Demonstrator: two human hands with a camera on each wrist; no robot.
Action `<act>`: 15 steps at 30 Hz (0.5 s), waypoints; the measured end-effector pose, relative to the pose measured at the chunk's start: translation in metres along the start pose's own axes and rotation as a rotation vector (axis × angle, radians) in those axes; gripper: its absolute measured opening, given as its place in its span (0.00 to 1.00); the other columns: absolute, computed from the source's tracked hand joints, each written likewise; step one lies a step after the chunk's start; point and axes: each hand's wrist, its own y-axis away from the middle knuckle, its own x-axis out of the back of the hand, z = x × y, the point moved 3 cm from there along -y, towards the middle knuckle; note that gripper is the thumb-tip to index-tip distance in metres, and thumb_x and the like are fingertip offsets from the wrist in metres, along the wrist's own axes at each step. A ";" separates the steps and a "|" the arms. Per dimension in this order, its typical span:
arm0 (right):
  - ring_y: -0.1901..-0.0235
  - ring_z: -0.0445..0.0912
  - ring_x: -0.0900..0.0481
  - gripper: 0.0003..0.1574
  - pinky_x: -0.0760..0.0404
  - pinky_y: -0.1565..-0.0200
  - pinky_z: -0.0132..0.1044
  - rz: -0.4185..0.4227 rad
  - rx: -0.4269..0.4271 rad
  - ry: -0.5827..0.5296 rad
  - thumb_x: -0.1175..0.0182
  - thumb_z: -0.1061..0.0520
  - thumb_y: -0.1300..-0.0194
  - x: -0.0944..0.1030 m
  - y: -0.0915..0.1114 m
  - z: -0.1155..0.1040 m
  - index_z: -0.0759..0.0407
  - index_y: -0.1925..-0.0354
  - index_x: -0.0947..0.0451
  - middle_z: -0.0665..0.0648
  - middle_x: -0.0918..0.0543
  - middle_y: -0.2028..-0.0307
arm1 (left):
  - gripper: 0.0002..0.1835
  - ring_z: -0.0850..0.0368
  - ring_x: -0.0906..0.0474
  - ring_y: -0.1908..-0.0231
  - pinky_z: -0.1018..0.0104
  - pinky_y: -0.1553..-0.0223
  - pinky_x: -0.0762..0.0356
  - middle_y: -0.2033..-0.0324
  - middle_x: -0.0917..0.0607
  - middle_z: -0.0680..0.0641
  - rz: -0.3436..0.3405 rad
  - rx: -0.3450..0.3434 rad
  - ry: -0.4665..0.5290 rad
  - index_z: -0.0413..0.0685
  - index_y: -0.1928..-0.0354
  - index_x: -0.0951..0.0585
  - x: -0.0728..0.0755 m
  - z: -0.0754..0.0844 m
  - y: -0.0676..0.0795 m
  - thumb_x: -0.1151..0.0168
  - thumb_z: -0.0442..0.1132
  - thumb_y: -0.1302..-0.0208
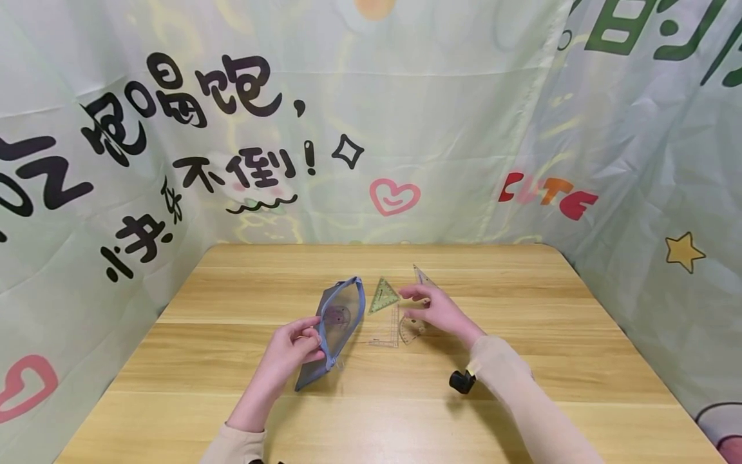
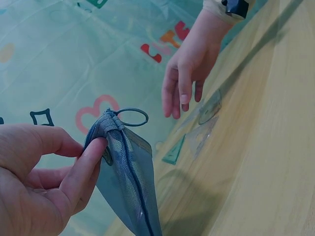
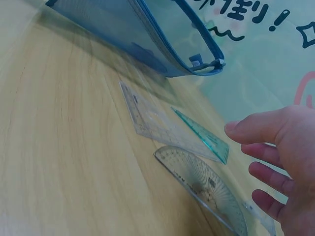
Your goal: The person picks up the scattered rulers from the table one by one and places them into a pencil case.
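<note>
My left hand (image 1: 290,345) pinches the rim of a blue mesh zip pouch (image 1: 350,306) between thumb and fingers. The pouch stands tilted, its zipped mouth gaping in the head view. A rounded darker shape shows through its side; I cannot tell what it is. To the right, my right hand (image 1: 437,312) hovers with fingers apart, holding nothing. Below and beside it lie a green set square (image 3: 204,137), a clear set square (image 3: 157,120) and a clear protractor (image 3: 204,184). Another clear set square (image 1: 423,276) lies farther back, partly hidden by the right hand.
The wooden table (image 1: 406,412) runs back to a printed cloth (image 1: 348,219), which hangs on the left and right too. A black wrist device (image 1: 462,381) sits at the right sleeve. A ring pull (image 2: 134,117) sticks out from the pouch's zip end.
</note>
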 end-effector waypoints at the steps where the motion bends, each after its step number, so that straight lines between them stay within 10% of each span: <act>1: 0.40 0.59 0.28 0.31 0.24 0.37 0.58 -0.002 -0.003 -0.004 0.33 0.62 0.40 0.000 0.001 0.000 0.61 0.38 0.26 0.62 0.22 0.41 | 0.26 0.65 0.22 0.68 0.74 0.64 0.12 0.66 0.25 0.50 0.000 0.001 -0.001 0.29 0.36 0.29 0.000 0.000 0.000 0.44 0.25 0.37; 15: 0.41 0.59 0.26 0.30 0.21 0.38 0.56 -0.017 -0.009 0.003 0.31 0.61 0.41 0.002 0.007 0.010 0.60 0.40 0.25 0.60 0.23 0.41 | 0.26 0.64 0.22 0.68 0.74 0.64 0.12 0.66 0.25 0.51 -0.006 0.000 -0.004 0.29 0.36 0.29 0.001 0.000 0.000 0.44 0.24 0.38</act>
